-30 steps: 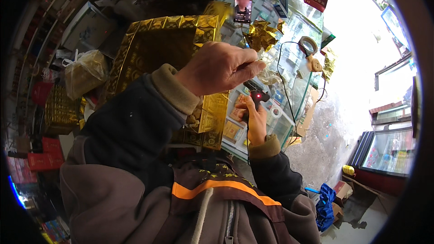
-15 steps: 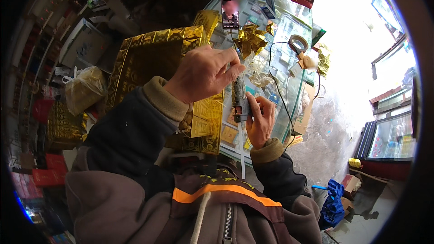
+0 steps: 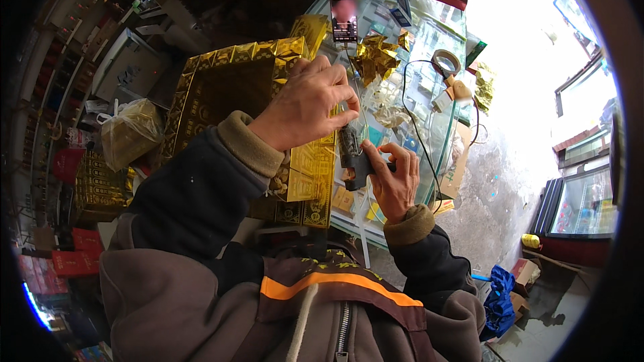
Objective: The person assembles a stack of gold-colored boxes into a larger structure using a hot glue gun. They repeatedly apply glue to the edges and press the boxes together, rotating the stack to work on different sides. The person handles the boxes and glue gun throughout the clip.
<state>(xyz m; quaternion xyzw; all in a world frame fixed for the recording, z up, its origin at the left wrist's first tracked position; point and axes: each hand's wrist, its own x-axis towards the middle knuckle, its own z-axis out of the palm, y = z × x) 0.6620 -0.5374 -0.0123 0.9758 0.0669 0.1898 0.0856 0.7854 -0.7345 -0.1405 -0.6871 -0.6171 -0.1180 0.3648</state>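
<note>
Fingers of the right hand [image 3: 396, 184] wrap a small dark tool [image 3: 353, 161] over the near edge of the glass counter [image 3: 439, 134]; the left hand [image 3: 305, 104] pinches its top. Work looks midway: gold foil scraps [image 3: 376, 57] lie loose, a gold box [image 3: 228, 90] waits. Shelves crowd the shop's left wall.

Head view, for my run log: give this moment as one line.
left hand: pinching top of dark tool | right hand: gripping tool | behind: gold box, glass counter

Overexposed daylight right, dim left, fisheye-warped edges
</note>
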